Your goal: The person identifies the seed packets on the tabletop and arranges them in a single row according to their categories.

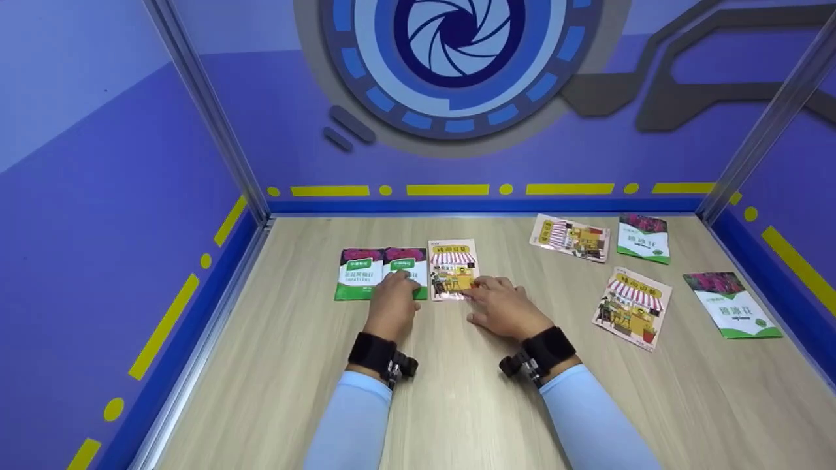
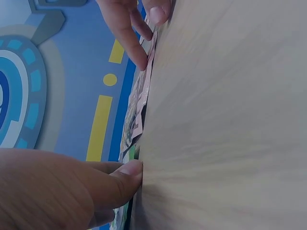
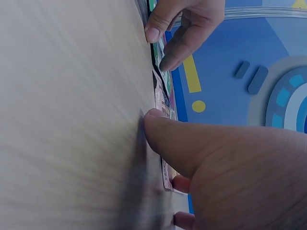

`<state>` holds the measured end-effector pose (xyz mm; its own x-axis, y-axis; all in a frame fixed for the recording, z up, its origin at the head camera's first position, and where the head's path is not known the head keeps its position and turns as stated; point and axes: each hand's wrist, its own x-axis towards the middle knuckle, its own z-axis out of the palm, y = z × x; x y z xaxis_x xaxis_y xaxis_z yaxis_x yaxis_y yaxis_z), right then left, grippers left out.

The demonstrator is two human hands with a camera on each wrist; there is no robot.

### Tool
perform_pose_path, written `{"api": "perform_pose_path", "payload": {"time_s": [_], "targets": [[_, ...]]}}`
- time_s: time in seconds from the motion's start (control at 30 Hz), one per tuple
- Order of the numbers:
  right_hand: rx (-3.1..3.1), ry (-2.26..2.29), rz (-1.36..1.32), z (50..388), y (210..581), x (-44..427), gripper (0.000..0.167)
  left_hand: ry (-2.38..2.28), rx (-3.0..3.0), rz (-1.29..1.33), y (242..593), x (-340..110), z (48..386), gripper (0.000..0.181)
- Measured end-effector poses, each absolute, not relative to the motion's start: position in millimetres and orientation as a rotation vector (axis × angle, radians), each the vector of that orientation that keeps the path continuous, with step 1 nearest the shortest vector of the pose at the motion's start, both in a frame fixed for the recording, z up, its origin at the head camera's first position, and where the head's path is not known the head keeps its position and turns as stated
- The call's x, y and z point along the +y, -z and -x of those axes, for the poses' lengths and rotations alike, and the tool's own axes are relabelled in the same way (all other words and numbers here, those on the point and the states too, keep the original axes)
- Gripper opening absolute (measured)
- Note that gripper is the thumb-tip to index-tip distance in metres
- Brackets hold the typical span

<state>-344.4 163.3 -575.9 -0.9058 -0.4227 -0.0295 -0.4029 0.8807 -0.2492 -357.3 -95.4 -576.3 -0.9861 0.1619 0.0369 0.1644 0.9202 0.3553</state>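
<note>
Two green-and-white flower seed packets (image 1: pixel 358 274) lie side by side at the left, face up. My left hand (image 1: pixel 393 303) rests its fingers on the right one of the pair (image 1: pixel 418 267), covering part of its lower half. Directly to its right lies a pink packet with a striped awning picture (image 1: pixel 452 258). On that packet's right edge, the fingertips of my right hand (image 1: pixel 513 308) press lightly. The right wrist view shows my right thumb (image 3: pixel 158 124) by the near edge of the pink packet (image 3: pixel 166 175). Neither hand is lifting a packet.
At the right lie two more pink packets, one sideways (image 1: pixel 570 238) and one tilted (image 1: pixel 632 308). Beside them are two green-and-white packets, one near the back (image 1: pixel 643 238) and one further forward (image 1: pixel 733 305). Blue panels (image 1: pixel 457 163) wall the wooden table (image 1: pixel 450 405).
</note>
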Motion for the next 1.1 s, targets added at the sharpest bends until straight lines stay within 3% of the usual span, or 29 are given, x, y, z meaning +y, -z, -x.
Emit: {"api": "perform_pose_path", "payload": {"time_s": [1.1], "targets": [[2.978,0.364,0.639,344.4,579.0,157.2,0.059,0.54,-3.071,0.316,573.6,-92.0,356.0,0.04]]}}
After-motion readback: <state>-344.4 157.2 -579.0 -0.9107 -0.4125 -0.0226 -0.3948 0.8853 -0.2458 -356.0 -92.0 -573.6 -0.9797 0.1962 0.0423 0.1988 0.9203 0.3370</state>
